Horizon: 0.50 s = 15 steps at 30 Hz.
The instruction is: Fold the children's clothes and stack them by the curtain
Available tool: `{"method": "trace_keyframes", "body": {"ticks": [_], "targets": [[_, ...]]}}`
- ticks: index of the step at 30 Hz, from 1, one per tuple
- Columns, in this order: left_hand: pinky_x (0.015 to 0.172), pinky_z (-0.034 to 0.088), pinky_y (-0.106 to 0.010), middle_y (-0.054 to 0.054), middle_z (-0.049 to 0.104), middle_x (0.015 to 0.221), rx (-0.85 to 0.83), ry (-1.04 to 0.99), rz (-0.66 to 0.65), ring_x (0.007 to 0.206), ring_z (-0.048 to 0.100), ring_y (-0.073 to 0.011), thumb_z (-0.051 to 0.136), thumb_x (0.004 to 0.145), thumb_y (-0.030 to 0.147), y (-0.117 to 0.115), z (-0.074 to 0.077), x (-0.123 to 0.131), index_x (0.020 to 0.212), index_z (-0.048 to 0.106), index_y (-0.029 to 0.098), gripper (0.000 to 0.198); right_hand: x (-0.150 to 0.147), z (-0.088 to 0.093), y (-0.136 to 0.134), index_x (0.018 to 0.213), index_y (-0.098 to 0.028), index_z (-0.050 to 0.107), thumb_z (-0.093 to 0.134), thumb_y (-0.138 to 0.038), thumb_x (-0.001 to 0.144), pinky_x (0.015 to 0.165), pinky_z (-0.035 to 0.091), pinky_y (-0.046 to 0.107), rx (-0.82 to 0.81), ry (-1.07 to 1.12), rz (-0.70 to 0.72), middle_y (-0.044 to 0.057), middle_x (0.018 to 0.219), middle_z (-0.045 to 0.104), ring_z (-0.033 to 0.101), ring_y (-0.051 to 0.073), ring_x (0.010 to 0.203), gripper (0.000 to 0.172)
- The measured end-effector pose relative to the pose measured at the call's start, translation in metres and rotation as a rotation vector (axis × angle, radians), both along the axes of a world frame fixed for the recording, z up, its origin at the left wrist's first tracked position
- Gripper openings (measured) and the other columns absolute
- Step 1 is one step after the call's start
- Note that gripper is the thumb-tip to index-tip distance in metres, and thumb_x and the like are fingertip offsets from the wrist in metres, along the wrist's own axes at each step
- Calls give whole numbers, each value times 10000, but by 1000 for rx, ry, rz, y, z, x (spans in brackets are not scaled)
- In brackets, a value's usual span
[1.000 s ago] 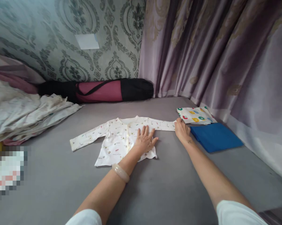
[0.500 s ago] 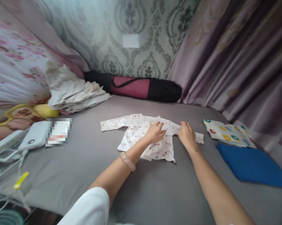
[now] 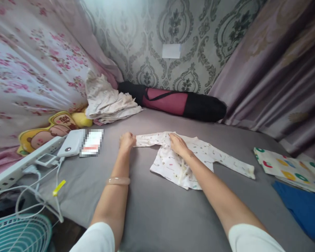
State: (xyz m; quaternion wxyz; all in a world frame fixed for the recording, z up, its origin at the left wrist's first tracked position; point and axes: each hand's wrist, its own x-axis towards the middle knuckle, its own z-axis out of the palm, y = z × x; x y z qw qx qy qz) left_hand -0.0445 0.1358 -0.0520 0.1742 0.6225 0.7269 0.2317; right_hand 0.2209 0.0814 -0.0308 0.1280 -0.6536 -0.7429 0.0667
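A small white baby shirt (image 3: pixel 170 164) with a fine print lies spread on the grey bed sheet (image 3: pixel 157 217), its sleeves stretched out to both sides. At the end of the left sleeve, my left hand (image 3: pixel 127 141) is closed on the cuff. My right hand (image 3: pixel 178 145) rests on the shirt's upper chest near the left shoulder, fingers extended and close together over the cloth. The right sleeve lies free on the sheet, slanting toward the right.
Folded patterned cloth (image 3: pixel 285 168) and blue cloth (image 3: pixel 301 206) lie at right. Behind are a black and maroon long bag (image 3: pixel 167 101) and crumpled pale cloth (image 3: pixel 107 101). A power strip (image 3: pixel 28 164), a white power bank (image 3: pixel 72 143) and cables lie left, above a teal fan (image 3: pixel 18 231).
My left hand has gone from the shirt's middle to the left cuff and closed on it. My right hand has left the right sleeve for the chest. The view has turned left.
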Motion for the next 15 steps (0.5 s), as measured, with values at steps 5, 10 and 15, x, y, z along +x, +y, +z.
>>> {"method": "trace_keyframes", "body": {"ticks": [5, 10, 15], "targets": [[868, 455, -412, -167, 655, 1086, -98, 12, 99, 1075, 595, -318, 573, 822, 293, 2, 2, -1, 863, 622, 204, 110, -15, -11, 25, 1229, -96, 583, 308, -147, 971, 1039, 338, 280, -9, -47, 11, 149, 1296, 588, 513, 193, 1210, 381], [816, 458, -347, -109, 684, 957, -174, -89, 70, 956, 621, -263, 636, 740, 259, 3, 8, -3, 804, 600, 211, 88, -12, -32, 35, 1334, -38, 513, 286, -216, 998, 1128, 246, 313, 59, -56, -4, 173, 1417, 497, 419, 211, 1327, 443], [741, 448, -302, -55, 638, 771, -169, -140, 69, 862, 603, -232, 637, 712, 214, 1, 12, -1, 693, 543, 215, 96, -8, -46, 35, 1386, -27, 473, 247, -242, 1000, 1163, 209, 343, 106, -34, 9, 165, 1466, 452, 360, 223, 1382, 496]]}}
